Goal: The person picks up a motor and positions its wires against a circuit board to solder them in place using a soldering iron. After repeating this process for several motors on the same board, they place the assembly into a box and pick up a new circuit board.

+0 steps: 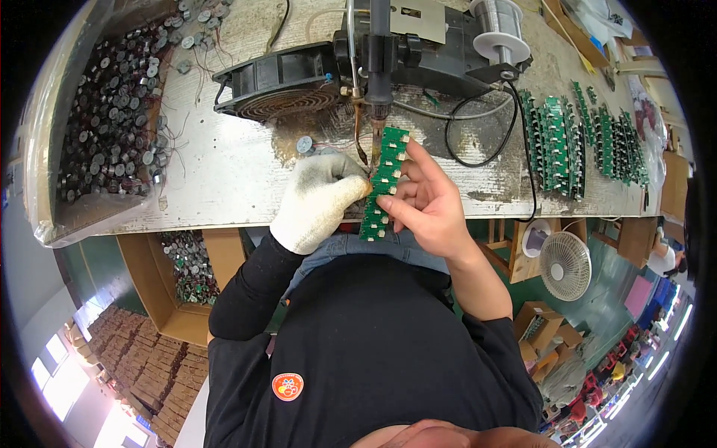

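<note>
A long strip of green circuit boards [391, 158] with small white connectors stands at a slant in front of the soldering machine. My bare right hand [435, 209] grips it along its right edge, thumb on its face and fingers behind. My left hand [320, 196], in a white glove, is closed with its thumb tip against the strip's left edge; whatever it pinches is hidden. Just above the strip, the soldering iron [379, 112] points down with a thin feed tube [358, 112] beside it. A small round motor [305, 144] lies beyond my gloved hand.
A plastic-lined box of small motors [112, 112] fills the left of the bench. A black fan [276, 82] and a solder wire spool [499, 30] stand at the back. Rows of green boards [554, 145] lie right, past a black cable [448, 142].
</note>
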### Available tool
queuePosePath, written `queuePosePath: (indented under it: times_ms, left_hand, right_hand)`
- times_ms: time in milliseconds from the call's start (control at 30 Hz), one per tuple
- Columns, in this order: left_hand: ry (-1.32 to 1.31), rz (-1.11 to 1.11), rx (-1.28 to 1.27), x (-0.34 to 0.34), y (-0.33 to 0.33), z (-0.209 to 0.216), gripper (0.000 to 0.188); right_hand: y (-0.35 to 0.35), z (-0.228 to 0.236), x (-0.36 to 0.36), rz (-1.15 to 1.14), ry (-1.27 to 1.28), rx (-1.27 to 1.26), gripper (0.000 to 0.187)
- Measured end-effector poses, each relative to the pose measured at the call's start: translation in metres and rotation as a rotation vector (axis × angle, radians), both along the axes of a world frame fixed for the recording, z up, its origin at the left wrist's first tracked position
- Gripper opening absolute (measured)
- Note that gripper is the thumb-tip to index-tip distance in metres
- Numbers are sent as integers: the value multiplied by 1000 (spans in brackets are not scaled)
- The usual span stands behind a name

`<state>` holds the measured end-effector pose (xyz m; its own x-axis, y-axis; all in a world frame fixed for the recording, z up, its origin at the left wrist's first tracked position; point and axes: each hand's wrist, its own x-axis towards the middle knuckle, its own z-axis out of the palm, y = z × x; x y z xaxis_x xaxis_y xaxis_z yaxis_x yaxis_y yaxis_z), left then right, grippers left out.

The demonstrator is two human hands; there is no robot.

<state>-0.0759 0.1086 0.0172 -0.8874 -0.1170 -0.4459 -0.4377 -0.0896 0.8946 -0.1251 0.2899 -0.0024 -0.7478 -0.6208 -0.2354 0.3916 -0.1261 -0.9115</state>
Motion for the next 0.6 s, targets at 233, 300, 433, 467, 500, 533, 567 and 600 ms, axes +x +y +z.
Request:
queuePosePath:
  times_ms: [233,300,433,467,500,533,567,600]
  left_hand:
    - [33,4,-25,-1,2,3,16]
    - [20,27,8,0,3,4,15]
    - [17,43,45,3,4,-2,14]
    - [-9,53,69,5,4,-4,14]
    - [-36,64,94,6,4,-5,13]
    - [-37,64,94,5,4,-4,13]
    - [-36,56,85,5,5,-4,13]
    - [-34,48,76,4,5,-3,13]
  right_hand:
    - [0,5,-1,-3,21,16,78]
    - [1,5,-1,-1,28,22,78]
    - [1,-1,1,8,23,23,78]
    - [1,-2,2,10,22,22,78]
    - [1,-3,2,8,17,19,78]
    - [1,-3,2,3,12,17,79]
    - [1,-2,3,4,11,18,79]
    - [2,-2,3,-1,11,30,79]
